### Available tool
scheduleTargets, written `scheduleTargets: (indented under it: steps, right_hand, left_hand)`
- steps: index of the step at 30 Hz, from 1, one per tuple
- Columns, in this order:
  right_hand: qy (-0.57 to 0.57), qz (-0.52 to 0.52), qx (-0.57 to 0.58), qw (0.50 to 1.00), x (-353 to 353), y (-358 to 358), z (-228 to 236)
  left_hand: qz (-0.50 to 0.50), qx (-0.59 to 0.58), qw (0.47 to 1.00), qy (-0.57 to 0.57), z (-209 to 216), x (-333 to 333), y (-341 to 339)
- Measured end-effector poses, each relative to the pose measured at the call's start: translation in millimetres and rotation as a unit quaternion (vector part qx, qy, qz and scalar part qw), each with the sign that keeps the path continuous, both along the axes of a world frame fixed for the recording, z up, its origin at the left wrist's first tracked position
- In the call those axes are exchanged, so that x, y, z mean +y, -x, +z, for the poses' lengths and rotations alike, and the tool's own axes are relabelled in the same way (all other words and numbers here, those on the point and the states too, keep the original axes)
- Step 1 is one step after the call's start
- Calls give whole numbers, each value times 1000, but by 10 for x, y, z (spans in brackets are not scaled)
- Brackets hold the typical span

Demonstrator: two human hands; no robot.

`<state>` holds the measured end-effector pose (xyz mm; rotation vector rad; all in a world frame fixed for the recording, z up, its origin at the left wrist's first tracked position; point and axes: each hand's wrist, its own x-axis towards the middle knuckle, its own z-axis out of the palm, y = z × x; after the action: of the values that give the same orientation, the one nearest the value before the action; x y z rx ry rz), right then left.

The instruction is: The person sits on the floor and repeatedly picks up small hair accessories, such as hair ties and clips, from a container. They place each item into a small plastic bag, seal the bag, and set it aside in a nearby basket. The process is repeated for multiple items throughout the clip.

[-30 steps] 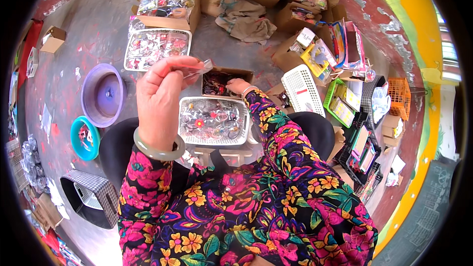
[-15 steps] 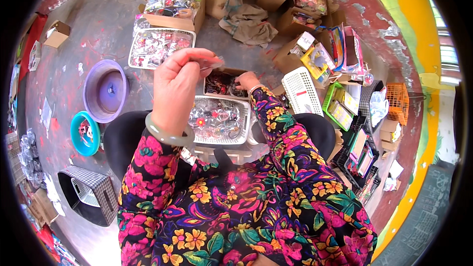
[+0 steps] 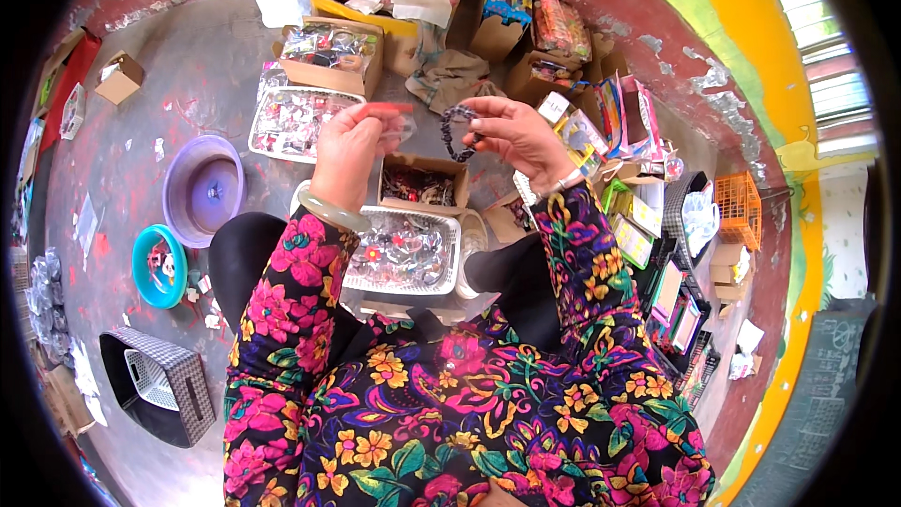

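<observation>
My left hand [image 3: 343, 158] is closed on a small clear plastic bag [image 3: 402, 124] with a red strip at its top. Facing it, my right hand [image 3: 527, 139] pinches a dark, ruffled hair tie [image 3: 446, 137], which hangs as a loop a little apart from the bag. Below the hands is an open cardboard box [image 3: 462, 192] with a tangle of dark hair ties in it. A white basket [image 3: 457, 258] full of clear packets stands nearer to me, between my knees.
Beyond my left hand stands another white basket [image 3: 253, 139] of packets, with packed cartons [image 3: 324, 77] behind. On the floor at left are a purple basin [image 3: 174, 178], a teal basin [image 3: 141, 268] and a checked bin [image 3: 199, 394]. Boxes and an orange crate [image 3: 739, 211] crowd the right.
My right hand has come up out of the cardboard box with a dark hair tie, toward the left hand. My left hand still holds the bag, now slightly lower. The view has shifted.
</observation>
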<state>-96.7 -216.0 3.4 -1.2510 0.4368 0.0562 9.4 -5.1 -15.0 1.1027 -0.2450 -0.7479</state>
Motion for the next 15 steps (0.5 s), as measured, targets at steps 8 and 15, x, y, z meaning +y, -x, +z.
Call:
scheduleTargets:
  steps: [8, 15]
  right_hand:
    - [-86, -44, -179, 979, 128, 110, 163]
    - [-4, -13, -194, 981, 192, 89, 150]
  left_hand:
    - [-71, 43, 994, -71, -173, -175, 126]
    - [-95, 37, 991, -84, -237, -298, 226]
